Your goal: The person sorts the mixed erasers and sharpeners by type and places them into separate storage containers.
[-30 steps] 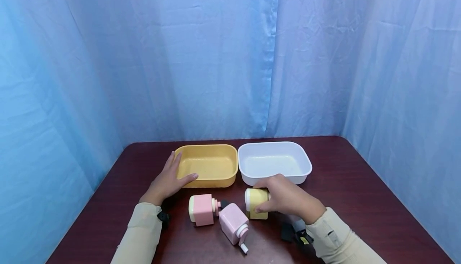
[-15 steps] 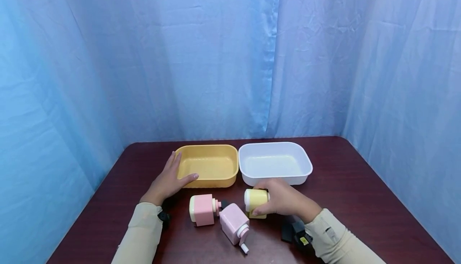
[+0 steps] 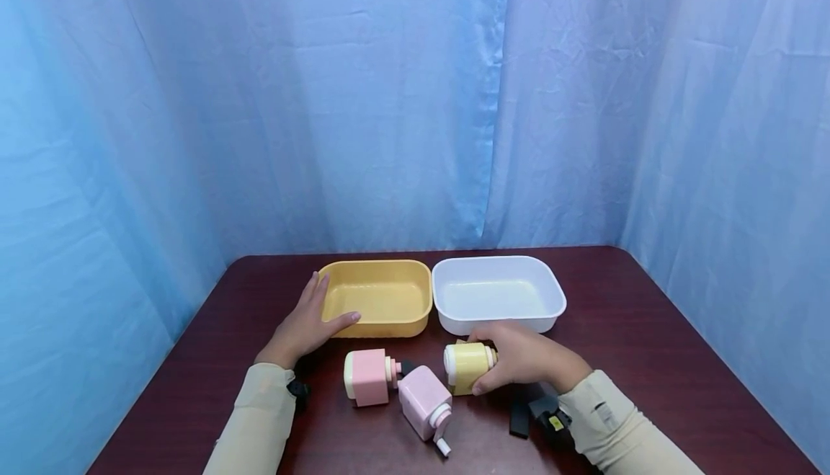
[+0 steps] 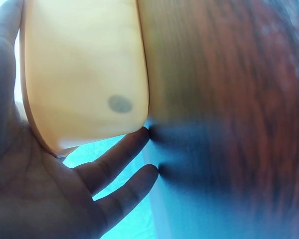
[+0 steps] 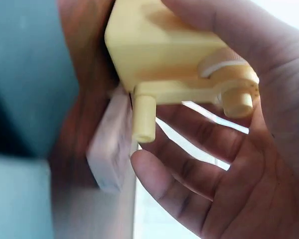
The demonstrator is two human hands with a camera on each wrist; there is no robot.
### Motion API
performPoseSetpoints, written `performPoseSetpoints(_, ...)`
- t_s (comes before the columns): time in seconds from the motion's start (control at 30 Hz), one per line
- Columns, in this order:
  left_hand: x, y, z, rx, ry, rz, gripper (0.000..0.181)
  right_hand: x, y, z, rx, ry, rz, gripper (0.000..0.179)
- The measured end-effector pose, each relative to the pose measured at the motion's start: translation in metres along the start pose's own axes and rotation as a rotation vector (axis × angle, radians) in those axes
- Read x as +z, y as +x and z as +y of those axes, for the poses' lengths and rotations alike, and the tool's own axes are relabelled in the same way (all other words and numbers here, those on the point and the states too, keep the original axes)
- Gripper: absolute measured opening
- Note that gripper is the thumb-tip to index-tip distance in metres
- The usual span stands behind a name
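Note:
My right hand (image 3: 528,356) grips a yellow hand-crank pencil sharpener (image 3: 468,370), thumb on the near side and fingers on the far side. It lies sideways with its white end to the left. The right wrist view shows its crank handle (image 5: 174,93) near the palm. My left hand (image 3: 308,323) rests spread at the left end of a yellow tub (image 3: 382,329), thumb over the front rim. Its fingers (image 4: 117,162) reach along the tub's outside in the left wrist view. A pink sharpener (image 3: 369,378) and a lilac sharpener (image 3: 424,403) lie between the hands.
A white tub (image 3: 499,262) stands right beside the yellow one, behind my right hand. Dark red-brown table (image 3: 622,360) extends to both sides. Blue curtains (image 3: 389,100) hang around the back and sides. A black device (image 3: 547,417) sits under the right wrist.
The yellow sharpener has tilted and shifted slightly right in my right hand, so its ringed crank end now shows. My left hand stays at the yellow tub; the other sharpeners lie as before.

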State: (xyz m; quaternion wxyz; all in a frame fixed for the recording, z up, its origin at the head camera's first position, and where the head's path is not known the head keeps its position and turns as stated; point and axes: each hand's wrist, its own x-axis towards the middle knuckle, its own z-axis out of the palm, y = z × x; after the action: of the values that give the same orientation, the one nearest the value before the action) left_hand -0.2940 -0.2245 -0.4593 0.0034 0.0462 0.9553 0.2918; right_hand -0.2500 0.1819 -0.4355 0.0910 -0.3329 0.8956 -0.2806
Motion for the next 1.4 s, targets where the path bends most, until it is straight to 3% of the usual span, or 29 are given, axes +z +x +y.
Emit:
performPoseSetpoints(0.37,-0.001,0.0,-0.001,-0.011,0.005,0.006,0.124,-0.009,0.002,0.004,-0.064,-0.06,0.008,0.036)
performPoseSetpoints(0.6,-0.002,0.0,0.001,-0.007,-0.001,0.003,0.125,-0.01,0.001,-0.001,-0.028,-0.006,0.022,0.033)
performPoseSetpoints(1.03,0.0,-0.001,0.002,-0.032,-0.011,-0.004,0.12,-0.012,0.006,-0.005,-0.096,-0.134,0.196,0.033)
performPoseSetpoints(1.4,0.0,-0.002,0.003,-0.016,-0.005,0.007,0.122,-0.022,0.021,-0.016,-0.106,-0.193,0.264,0.037)
